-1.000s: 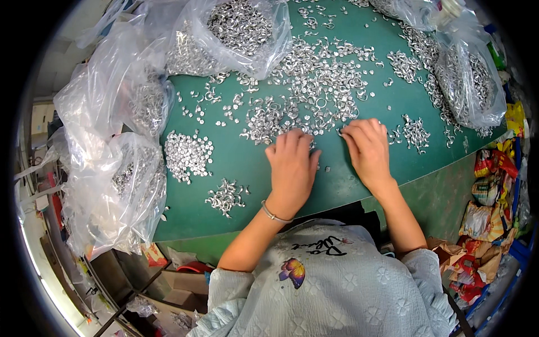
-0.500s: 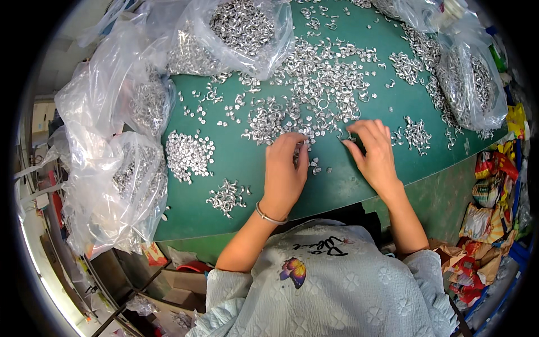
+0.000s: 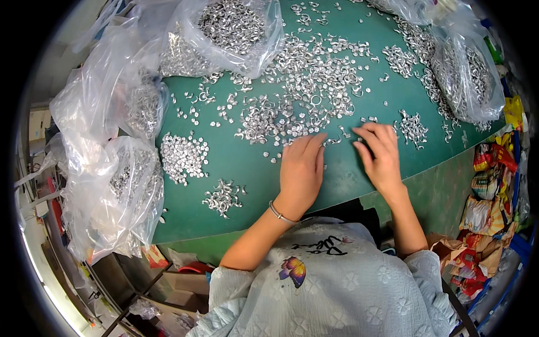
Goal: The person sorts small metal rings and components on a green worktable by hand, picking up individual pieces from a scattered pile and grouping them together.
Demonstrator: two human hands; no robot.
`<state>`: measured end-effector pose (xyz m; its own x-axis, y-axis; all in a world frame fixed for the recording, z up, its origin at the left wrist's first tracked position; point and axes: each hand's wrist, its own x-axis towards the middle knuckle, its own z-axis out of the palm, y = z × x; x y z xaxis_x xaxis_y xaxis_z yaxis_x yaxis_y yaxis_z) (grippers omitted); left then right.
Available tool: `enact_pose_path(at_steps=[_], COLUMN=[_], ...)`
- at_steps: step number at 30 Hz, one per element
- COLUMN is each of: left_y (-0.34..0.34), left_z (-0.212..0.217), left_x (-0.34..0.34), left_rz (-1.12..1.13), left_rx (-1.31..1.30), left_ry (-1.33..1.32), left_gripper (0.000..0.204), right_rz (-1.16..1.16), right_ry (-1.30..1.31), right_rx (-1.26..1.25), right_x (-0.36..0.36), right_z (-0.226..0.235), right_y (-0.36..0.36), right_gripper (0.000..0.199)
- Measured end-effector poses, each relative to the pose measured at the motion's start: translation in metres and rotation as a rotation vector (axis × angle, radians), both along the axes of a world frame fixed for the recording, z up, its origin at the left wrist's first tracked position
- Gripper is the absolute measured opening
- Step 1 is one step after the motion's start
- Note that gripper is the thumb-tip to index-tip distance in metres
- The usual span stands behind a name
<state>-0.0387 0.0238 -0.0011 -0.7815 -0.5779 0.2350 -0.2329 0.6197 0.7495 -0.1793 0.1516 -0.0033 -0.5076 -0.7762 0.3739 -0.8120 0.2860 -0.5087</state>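
Small silvery hook-shaped and rounded metal pieces lie in a loose pile (image 3: 320, 84) on the green tabletop (image 3: 236, 151). My left hand (image 3: 301, 174), with a bracelet at the wrist, rests at the pile's near edge. Its fingers are stretched forward, the thumb alongside; whatever lies under the fingertips is hidden. To the right, my right hand (image 3: 383, 157) has its fingers bent and apart from the thumb, with nothing visible held. A hooked metal piece (image 3: 343, 132) lies between the two hands, touched by neither as far as I see.
A heap of rounded pieces (image 3: 183, 157) and a cluster of hooked ones (image 3: 223, 197) sit at left. Another cluster (image 3: 413, 129) lies beyond my right hand. Filled clear plastic bags (image 3: 135, 185) line the left side; others stand at the back and right (image 3: 471, 84).
My left hand has moved right, toward my right hand, and its fingers have straightened. The right hand has shifted slightly, with thumb and fingers closer together. The whole view has shifted a little.
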Motion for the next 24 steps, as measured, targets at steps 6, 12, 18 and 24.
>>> enact_pose_path(at_steps=[6, 12, 18, 24], left_y=[0.0, -0.004, -0.008, -0.006], left_z=[-0.011, 0.001, -0.002, -0.002], left_x=[-0.017, -0.007, -0.006, -0.01], left_rz=[-0.091, -0.12, -0.126, -0.18], left_rx=[-0.084, -0.112, -0.134, -0.146], left_ry=[0.027, -0.111, -0.152, -0.115], left_gripper=[0.028, 0.037, 0.038, 0.041], right_rz=[-0.005, -0.004, 0.129, 0.091], right_ry=[0.09, 0.099, 0.129, 0.113], right_rx=[0.084, 0.076, 0.136, 0.108], right_x=[0.003, -0.002, -0.003, 0.004], right_z=[-0.002, 0.007, 0.001, 0.004], right_y=[-0.007, -0.011, -0.014, -0.01], right_gripper=[0.016, 0.02, 0.017, 0.014])
